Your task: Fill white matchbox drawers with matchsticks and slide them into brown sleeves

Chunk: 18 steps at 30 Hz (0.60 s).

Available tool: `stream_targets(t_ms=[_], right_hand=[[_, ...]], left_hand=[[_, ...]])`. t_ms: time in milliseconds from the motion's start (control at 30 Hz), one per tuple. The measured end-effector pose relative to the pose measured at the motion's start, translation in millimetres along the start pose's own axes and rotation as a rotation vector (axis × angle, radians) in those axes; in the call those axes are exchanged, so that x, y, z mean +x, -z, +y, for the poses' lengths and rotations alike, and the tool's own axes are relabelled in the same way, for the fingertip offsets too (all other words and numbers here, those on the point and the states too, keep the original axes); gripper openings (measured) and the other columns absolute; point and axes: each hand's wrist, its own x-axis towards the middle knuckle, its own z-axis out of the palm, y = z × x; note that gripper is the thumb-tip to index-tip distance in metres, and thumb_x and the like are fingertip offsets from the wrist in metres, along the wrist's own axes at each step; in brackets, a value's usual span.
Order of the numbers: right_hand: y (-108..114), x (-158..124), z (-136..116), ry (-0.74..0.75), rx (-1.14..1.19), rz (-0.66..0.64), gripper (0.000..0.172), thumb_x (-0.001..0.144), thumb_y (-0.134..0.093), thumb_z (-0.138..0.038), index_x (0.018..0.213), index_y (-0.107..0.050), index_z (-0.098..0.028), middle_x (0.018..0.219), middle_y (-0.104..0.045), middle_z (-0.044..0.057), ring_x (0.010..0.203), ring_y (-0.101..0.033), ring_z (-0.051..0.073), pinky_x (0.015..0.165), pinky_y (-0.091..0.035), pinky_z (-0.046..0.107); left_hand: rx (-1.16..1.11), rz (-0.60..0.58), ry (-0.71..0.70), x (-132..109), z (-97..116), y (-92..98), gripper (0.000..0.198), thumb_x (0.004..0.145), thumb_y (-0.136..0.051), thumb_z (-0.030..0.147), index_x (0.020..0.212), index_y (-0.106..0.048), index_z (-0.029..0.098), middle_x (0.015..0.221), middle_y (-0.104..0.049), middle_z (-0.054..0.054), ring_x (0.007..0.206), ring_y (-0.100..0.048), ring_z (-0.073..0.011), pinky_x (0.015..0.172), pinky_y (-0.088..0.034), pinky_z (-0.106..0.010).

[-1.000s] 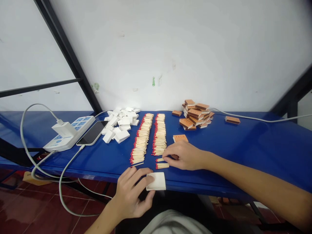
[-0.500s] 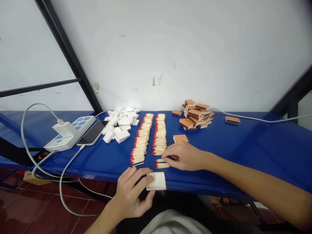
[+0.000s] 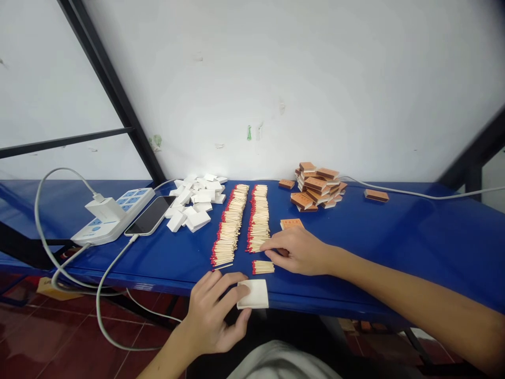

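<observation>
My left hand (image 3: 219, 310) grips a white matchbox tray (image 3: 256, 293) at the table's front edge, fingers on top and thumb below. My right hand (image 3: 295, 252) is closed in a pinch at the near end of the right row of matches (image 3: 258, 218), its fingertips on a match there. Just in front of it lies a small group of matches (image 3: 263, 267), side by side with red heads to the left. A second, longer row of matches (image 3: 229, 226) runs alongside on the left. Behind my right hand lies an orange matchbox (image 3: 292, 223), partly hidden.
White trays (image 3: 195, 200) are heaped at the back left, and filled-looking orange matchboxes (image 3: 317, 184) at the back right. Single boxes (image 3: 376, 195) lie apart. A phone (image 3: 150, 216) and a power strip (image 3: 114, 216) with cables sit on the left of the blue table (image 3: 374, 242).
My right fingertips have moved slightly back, from the small group to the end of the right row. The match lying apart now sits against the small group. My left hand has stayed still.
</observation>
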Motion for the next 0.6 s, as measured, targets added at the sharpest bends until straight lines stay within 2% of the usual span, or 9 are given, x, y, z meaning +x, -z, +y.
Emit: stream_targets(t_ms=[367,600], right_hand=[[1.6,0.1,-0.6,0.015,0.0,-0.017,0.024,0.097,-0.051,-0.02,0.102,-0.075,-0.018,0.073,-0.069,0.003,0.063,-0.054,0.013,0.062,-0.029,0.026],[1.8,0.4,-2.1,0.019,-0.002,-0.056,0.024,0.097,-0.05,-0.021,0.097,-0.074,-0.018,0.068,-0.065,0.001,0.061,-0.053,0.013,0.06,-0.029,0.026]], left_hand=[[0.005,0.004,0.002,0.9,0.3,0.0,0.016,0.085,-0.057,0.021,0.098,-0.065,0.019,0.097,-0.074,-0.009,0.072,-0.06,-0.0202,0.063,-0.045,-0.034],[0.004,0.008,0.003,1.9,1.0,0.7,0.016,0.084,-0.057,0.021,0.097,-0.065,0.019,0.096,-0.074,-0.009,0.071,-0.06,-0.0199,0.062,-0.044,-0.033]])
